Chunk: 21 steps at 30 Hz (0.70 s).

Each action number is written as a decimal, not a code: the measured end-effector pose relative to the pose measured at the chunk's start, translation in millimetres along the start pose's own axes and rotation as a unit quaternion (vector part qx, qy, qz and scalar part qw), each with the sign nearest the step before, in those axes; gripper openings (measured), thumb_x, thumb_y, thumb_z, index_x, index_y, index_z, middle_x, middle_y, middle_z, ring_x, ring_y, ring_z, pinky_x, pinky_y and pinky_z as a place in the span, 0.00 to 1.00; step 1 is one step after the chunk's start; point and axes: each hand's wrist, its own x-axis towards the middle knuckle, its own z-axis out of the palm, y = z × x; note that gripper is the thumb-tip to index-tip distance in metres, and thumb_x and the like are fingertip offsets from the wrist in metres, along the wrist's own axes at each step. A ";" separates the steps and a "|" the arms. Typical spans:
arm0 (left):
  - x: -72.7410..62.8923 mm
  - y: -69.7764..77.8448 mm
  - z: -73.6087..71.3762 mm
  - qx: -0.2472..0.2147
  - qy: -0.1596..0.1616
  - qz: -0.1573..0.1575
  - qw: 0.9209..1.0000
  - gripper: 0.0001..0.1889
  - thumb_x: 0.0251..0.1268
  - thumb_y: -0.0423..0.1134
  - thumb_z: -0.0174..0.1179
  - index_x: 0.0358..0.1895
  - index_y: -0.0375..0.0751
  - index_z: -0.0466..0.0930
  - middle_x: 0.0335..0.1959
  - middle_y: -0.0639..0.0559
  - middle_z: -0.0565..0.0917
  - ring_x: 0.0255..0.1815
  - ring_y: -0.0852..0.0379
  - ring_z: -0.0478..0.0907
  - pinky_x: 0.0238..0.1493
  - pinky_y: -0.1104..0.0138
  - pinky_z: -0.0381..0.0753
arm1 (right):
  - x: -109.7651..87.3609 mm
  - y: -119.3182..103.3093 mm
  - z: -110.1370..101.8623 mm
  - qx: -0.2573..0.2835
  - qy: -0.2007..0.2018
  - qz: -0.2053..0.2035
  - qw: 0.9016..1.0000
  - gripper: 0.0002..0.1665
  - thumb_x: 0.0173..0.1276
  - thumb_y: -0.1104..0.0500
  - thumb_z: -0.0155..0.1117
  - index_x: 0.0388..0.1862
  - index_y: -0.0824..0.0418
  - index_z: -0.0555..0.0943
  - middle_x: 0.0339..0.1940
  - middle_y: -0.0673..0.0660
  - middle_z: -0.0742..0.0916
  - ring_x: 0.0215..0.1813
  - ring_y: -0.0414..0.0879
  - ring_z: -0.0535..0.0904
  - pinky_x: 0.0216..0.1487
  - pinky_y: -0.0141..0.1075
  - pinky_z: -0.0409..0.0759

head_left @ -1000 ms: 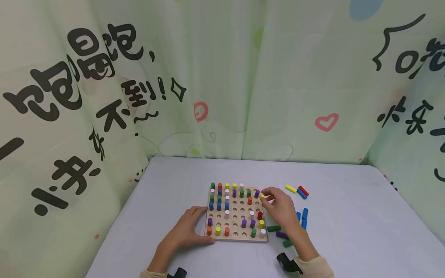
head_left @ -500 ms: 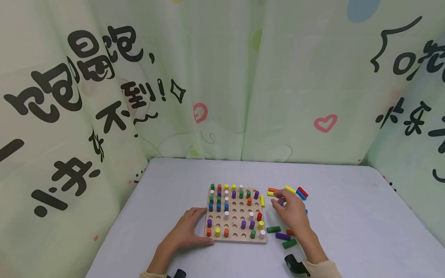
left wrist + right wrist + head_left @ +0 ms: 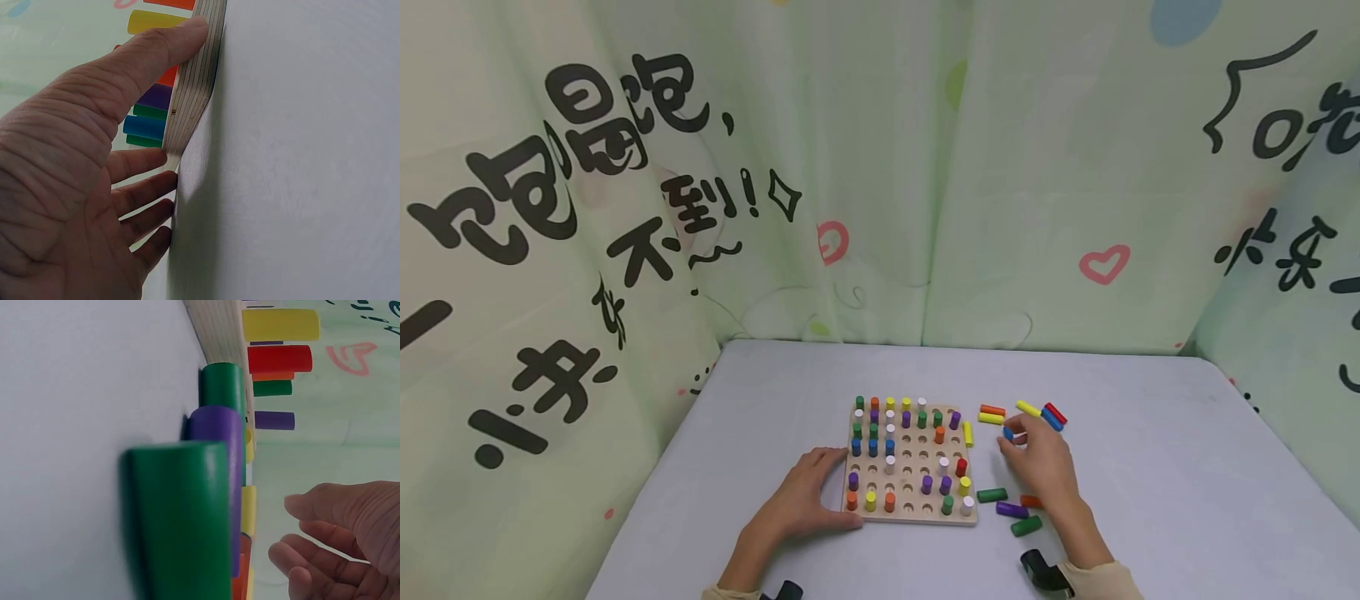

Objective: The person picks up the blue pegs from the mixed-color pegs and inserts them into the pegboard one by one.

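Note:
A square wooden pegboard (image 3: 917,518) lies on the table, partly filled with upright coloured pegs. My left hand (image 3: 808,493) steadies its near left corner, the thumb along the front edge and the outstretched fingers at the left side; in the left wrist view the thumb (image 3: 187,37) presses the layered edge. To the right of the board, my right hand (image 3: 1045,467) hovers low with fingers loosely bent. A blue peg (image 3: 1008,433) shows in the gap by its thumb and fingertips. In the right wrist view the thumb and fingers (image 3: 290,553) stand apart with nothing visible between them.
A yellow peg (image 3: 967,434) lies against the board's right edge. Orange and yellow (image 3: 991,418) pegs lie beyond the right hand, with yellow, blue and red (image 3: 1056,412) ones farther right. Nearer are green (image 3: 1026,526), purple (image 3: 1012,509) and orange (image 3: 1031,502) pegs. A curtain (image 3: 880,167) hangs behind.
My right hand has let go of the yellow peg at the board's right edge and moved right over the loose pegs. The left hand stays at the board's corner.

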 end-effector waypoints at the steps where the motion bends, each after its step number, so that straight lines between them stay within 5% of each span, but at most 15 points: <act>1: -0.3 0.4 0.1 0.001 0.000 0.000 1.000 0.55 0.41 0.68 0.78 0.75 0.48 0.68 0.72 0.41 0.70 0.74 0.38 0.66 0.70 0.38 0.70 | 0.5 0.5 0.4 -0.004 -0.001 0.003 1.000 0.18 0.67 0.61 0.71 0.52 0.69 0.82 0.48 0.66 0.87 0.46 0.57 0.83 0.47 0.52 0.86; 21: -1.4 1.7 -0.4 0.000 0.000 0.001 1.000 0.55 0.42 0.66 0.78 0.75 0.45 0.68 0.72 0.40 0.70 0.74 0.38 0.66 0.70 0.39 0.70 | 10.4 8.4 6.6 -0.043 -0.022 0.025 0.999 0.20 0.64 0.61 0.74 0.51 0.71 0.81 0.46 0.67 0.86 0.42 0.55 0.81 0.46 0.53 0.86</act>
